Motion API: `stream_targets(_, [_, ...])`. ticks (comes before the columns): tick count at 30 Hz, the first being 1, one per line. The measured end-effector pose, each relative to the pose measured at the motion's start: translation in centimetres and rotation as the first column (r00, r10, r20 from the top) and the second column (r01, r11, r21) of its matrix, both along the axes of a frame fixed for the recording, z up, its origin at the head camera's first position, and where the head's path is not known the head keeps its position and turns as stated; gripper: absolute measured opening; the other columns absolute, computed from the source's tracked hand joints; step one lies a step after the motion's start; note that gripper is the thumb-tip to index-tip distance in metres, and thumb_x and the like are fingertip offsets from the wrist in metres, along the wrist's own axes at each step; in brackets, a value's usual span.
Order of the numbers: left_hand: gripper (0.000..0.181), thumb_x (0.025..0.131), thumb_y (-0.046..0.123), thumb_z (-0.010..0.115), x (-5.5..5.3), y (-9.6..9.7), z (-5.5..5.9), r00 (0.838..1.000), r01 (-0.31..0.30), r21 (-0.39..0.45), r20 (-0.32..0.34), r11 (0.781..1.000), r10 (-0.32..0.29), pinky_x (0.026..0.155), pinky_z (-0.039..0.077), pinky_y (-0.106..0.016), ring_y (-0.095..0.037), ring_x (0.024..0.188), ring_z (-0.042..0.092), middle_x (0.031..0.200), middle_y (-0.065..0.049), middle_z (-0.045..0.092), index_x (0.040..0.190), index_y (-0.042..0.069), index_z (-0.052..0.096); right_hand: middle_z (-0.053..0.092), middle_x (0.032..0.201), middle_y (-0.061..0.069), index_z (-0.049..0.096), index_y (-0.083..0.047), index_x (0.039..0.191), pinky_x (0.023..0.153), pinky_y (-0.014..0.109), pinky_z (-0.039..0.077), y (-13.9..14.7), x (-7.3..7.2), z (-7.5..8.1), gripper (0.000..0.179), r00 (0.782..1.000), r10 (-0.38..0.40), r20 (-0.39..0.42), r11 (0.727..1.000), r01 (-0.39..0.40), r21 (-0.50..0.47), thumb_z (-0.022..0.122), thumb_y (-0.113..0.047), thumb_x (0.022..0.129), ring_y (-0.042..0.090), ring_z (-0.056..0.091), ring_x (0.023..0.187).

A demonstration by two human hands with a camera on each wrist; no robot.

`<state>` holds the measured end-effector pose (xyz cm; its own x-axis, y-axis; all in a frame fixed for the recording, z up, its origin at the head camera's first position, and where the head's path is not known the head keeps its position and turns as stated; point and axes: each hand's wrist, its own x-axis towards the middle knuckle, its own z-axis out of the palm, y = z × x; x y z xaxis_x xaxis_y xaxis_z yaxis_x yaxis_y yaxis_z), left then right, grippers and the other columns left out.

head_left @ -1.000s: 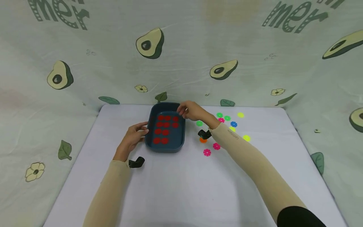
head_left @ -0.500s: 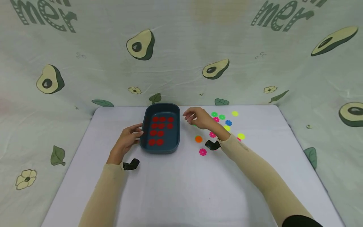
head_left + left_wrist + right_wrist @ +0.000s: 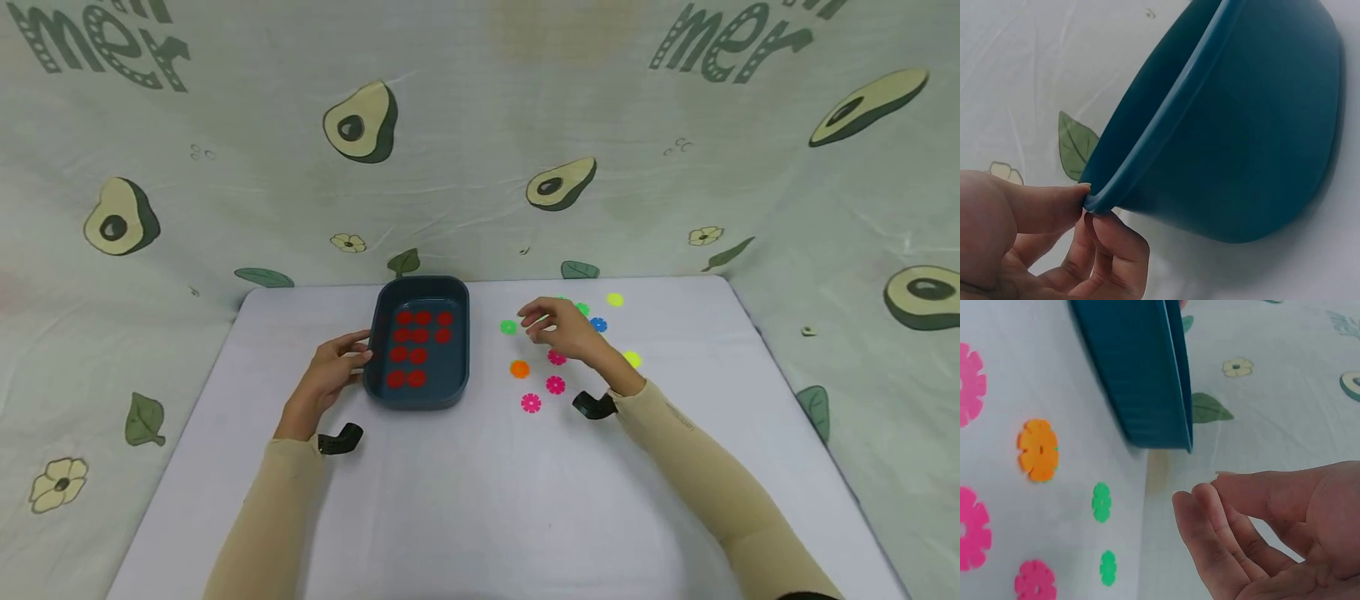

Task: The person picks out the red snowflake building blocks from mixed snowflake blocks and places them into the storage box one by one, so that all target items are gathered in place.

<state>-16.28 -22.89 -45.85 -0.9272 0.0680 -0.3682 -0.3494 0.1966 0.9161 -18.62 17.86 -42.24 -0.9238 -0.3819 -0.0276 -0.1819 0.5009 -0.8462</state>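
Observation:
A dark blue rectangular tub [image 3: 454, 375] stands on the white table, with several flat red discs [image 3: 417, 356] laid in short rows on its floor. My left hand [image 3: 327, 375] pinches the tub's left rim between thumb and fingers, as the left wrist view shows at the rim [image 3: 1147, 147]. To the right of the tub, my right hand [image 3: 562, 327] hovers over loose notched, flower-shaped discs. Its fingers [image 3: 1194, 534] are loosely bent, the thumb is close to them, and nothing is seen between. A green disc [image 3: 508, 327] lies just left of that hand, which hides some of the others.
Around the right hand lie an orange disc [image 3: 520, 369], pink discs [image 3: 531, 403], a blue disc [image 3: 597, 325] and yellow discs [image 3: 615, 299]. A cloth printed with avocados [image 3: 362, 123] hangs behind the table and along its sides.
My right hand has left the tub's right rim and moved rightward over the loose discs. The left hand keeps its hold on the tub, and the head view has shifted slightly.

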Motion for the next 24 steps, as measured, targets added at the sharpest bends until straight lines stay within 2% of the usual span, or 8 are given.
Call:
stream_targets(5, [0.054,0.109,0.004,0.056,0.1,-0.2,0.1,1.0,0.008,-0.015,0.002,1.0,-0.008,0.074,0.054,-0.021,-0.008,0.092,0.055,0.121,-0.005,0.049,0.161,0.003,0.042,0.065,0.126,0.034,0.062,0.011,0.133,0.084,0.022,0.058,1.9,0.6,-0.4,0.035,0.998,-0.038,0.049,0.998,0.041,-0.047,0.066,0.01,0.098,0.042,0.068,0.111])
stream_targets(9, [0.054,0.109,0.004,0.056,0.3,-0.2,0.3,1.0,-0.007,-0.022,0.012,1.0,0.008,0.075,0.053,-0.022,-0.009,0.092,0.055,0.121,-0.005,0.049,0.161,0.004,0.042,0.064,0.13,0.033,0.06,0.009,0.136,0.084,0.019,0.057,3.2,1.0,-0.5,0.037,0.994,-0.073,0.078,0.997,0.076,-0.034,0.067,0.007,0.1,0.042,0.067,0.115])
stream_targets(18, [0.055,0.109,0.006,0.057,0.7,-0.3,0.3,1.0,-0.015,-0.019,0.027,1.0,0.015,0.076,0.053,-0.025,-0.008,0.091,0.054,0.118,-0.002,0.05,0.162,0.005,0.041,0.059,0.135,0.033,0.055,0.011,0.142,0.092,0.03,0.06,6.2,1.9,-0.9,0.04,0.977,-0.142,0.159,0.987,0.153,-0.058,0.063,0.005,0.103,0.048,0.063,0.121])
stream_targets(24, [0.054,0.11,0.009,0.056,0.6,-0.4,-0.3,1.0,-0.01,-0.009,0.029,1.0,0.011,0.076,0.052,-0.023,-0.008,0.093,0.055,0.12,-0.002,0.051,0.162,0.006,0.042,0.058,0.137,0.033,0.051,0.011,0.146,0.101,0.049,0.055,8.3,2.4,-1.3,0.042,0.96,-0.202,0.192,0.973,0.219,-0.069,0.059,0.002,0.105,0.05,0.062,0.122])
